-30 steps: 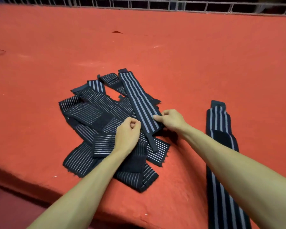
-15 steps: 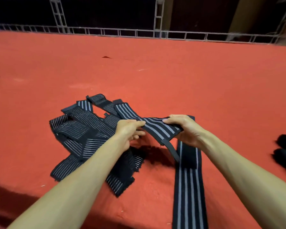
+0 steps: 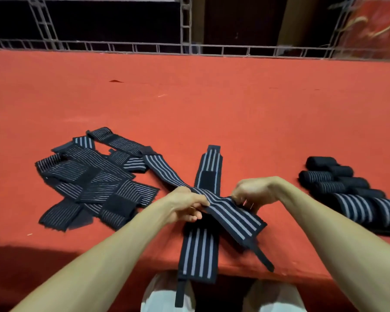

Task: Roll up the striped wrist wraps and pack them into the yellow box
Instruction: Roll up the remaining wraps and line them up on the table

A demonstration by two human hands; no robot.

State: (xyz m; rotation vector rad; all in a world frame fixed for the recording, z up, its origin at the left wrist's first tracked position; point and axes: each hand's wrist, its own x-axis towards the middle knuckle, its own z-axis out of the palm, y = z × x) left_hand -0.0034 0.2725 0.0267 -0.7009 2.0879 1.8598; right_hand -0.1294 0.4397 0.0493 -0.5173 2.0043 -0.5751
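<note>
A black wrist wrap with grey stripes (image 3: 232, 216) is stretched in the air between my hands, its far end still trailing to the pile. My left hand (image 3: 186, 204) pinches its left edge and my right hand (image 3: 252, 192) pinches its right edge. A thin loop strap hangs from its near end. Beneath it a second striped wrap (image 3: 200, 244) lies flat, running over the table's front edge. A pile of unrolled striped wraps (image 3: 92, 179) lies at the left. Several rolled wraps (image 3: 338, 179) sit at the right. No yellow box is in view.
Everything rests on a red felt-covered table (image 3: 212, 109), whose front edge runs just below my hands. A grey metal truss rail (image 3: 189, 49) lines the far edge. My knees in light trousers (image 3: 167, 296) show below the table.
I have drawn the gripped wrap toward me and to the right, off the pile; it now crosses over the flat wrap. The view has tilted, bringing the rolled wraps into sight.
</note>
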